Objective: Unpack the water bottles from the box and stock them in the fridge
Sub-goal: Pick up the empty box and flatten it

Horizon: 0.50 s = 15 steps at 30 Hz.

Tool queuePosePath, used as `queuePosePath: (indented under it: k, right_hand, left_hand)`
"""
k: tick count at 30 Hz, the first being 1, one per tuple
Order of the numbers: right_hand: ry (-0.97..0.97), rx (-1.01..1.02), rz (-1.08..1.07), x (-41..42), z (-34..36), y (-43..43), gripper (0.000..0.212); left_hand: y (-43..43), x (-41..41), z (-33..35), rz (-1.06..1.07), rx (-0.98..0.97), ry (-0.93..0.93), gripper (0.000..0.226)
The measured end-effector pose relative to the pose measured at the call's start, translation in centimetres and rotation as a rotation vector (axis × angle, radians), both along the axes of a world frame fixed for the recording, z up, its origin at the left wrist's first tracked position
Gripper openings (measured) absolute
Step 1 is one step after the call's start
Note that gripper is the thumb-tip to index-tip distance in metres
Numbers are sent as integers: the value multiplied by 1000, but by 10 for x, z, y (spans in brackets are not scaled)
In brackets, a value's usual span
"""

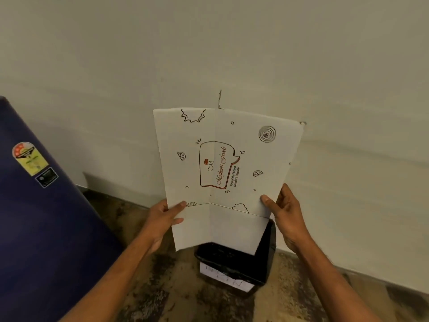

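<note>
Hands [162, 219] [286, 212] hold flattened "Meghana Foods" box [222, 163] above bin [264, 256].

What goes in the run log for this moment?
hands: left, right hold flattened box | below: black bin | fridge: left

Flattened box [222, 173] hides the far part of the black bin [262, 261] and its inside. Fridge [46, 217] cut off by left and bottom edges; door front not visible. Sticker [30, 158] print too small to read. Bin label [227, 278] writing blurred. Fingers of both hands behind the cardboard.
</note>
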State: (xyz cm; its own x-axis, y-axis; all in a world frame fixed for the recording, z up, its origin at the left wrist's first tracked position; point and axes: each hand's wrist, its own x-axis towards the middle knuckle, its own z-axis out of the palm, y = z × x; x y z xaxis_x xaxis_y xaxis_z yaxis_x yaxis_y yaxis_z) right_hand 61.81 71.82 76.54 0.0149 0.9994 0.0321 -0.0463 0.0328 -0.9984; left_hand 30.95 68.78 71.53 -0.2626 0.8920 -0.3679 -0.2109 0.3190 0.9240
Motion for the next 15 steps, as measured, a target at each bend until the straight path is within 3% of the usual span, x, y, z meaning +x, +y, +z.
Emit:
queuePosePath:
  k: [5, 15]
  right_hand:
    - [-180, -39, -42, 27, -40, 33, 36]
    - [-282, -175, -74, 84, -160, 92, 45]
  left_hand:
    - [40, 23, -43, 4, -22, 34, 23]
    - [93, 86, -176, -3, -149, 78, 30]
